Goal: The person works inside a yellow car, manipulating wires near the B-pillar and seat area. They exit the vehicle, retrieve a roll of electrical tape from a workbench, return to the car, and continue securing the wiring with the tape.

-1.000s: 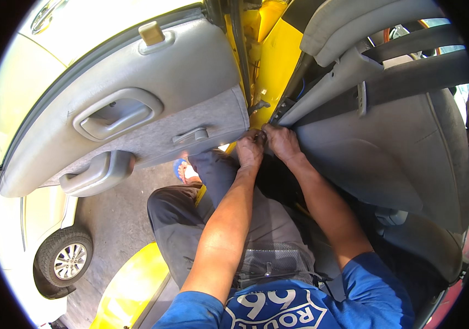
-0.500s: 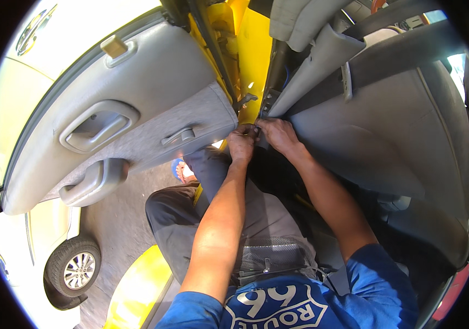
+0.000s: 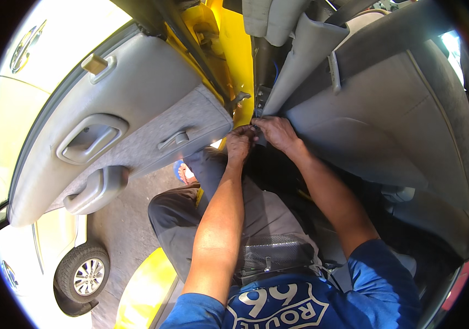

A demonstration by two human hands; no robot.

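My left hand (image 3: 239, 143) and my right hand (image 3: 277, 133) meet low at the foot of the yellow door pillar (image 3: 241, 57). Both have their fingers bent and pinched together, fingertips close to each other. Whatever they grip there is too small and too hidden to name. Just above the right hand ends a long grey trim piece (image 3: 312, 52), which stands at a slant away from the pillar. A small dark metal arm (image 3: 240, 98) sticks out of the pillar above the left hand. A thin blue wire (image 3: 276, 70) shows between pillar and trim.
To the left hangs the open grey car door (image 3: 147, 71) with its pull handle (image 3: 96, 189) and window switch. A grey seat (image 3: 366, 131) fills the right side. Beyond the door stands a light-coloured car with a wheel (image 3: 84, 272). A sandalled foot (image 3: 185, 172) rests on the ground.
The view has shifted slightly, so the pillar and trim appear further left. Both hands stay together at the same spot, with only small finger movement.
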